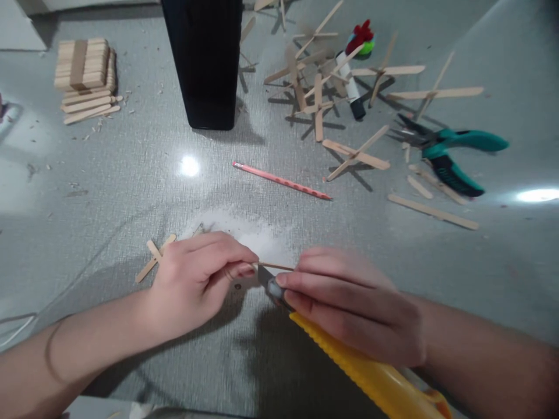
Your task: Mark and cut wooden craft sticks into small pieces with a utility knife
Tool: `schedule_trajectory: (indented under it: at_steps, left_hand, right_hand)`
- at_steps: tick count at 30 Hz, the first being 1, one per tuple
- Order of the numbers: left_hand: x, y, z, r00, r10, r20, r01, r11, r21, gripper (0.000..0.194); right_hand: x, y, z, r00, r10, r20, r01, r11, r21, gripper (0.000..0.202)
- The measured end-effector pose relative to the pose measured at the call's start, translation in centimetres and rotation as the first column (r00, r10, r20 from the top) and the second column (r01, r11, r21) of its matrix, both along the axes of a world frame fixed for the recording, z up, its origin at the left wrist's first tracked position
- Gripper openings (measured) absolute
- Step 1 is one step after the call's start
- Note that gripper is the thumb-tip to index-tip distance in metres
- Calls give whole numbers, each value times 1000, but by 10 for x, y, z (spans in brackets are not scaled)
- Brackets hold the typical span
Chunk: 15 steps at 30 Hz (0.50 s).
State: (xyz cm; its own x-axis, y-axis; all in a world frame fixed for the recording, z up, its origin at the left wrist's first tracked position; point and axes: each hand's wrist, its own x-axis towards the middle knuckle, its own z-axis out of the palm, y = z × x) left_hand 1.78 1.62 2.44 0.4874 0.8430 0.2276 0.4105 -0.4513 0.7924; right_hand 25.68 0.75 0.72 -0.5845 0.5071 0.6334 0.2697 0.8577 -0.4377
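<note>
My left hand (198, 282) pinches one end of a thin wooden stick (276, 266) above the table. Closed around a yellow utility knife (362, 372), my right hand (353, 302) has its fingertips near the blade and close to the stick's other end. The grey blade (264, 276) touches or nearly touches the stick beside my left fingertips. Beyond my left hand lie crossed wooden sticks (154, 261), partly hidden by it. White powder (244, 230) is spread on the table just past both hands.
A pink pencil (283, 182) lies mid-table (131, 192). Behind it stands a black object (209, 70). Bundled sticks (82, 64) are at back left. Several crossed-stick pieces (356, 156), a white marker (350, 84) and teal pliers (454, 154) lie at back right.
</note>
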Motion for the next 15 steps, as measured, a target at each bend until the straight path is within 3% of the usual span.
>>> schedule_trajectory:
  at_steps: [15]
  left_hand:
    - [0, -3, -2, 999, -5, 34, 2, 997, 80, 15]
  right_hand:
    - [1, 3, 1, 1000, 14, 23, -17, 996, 93, 12]
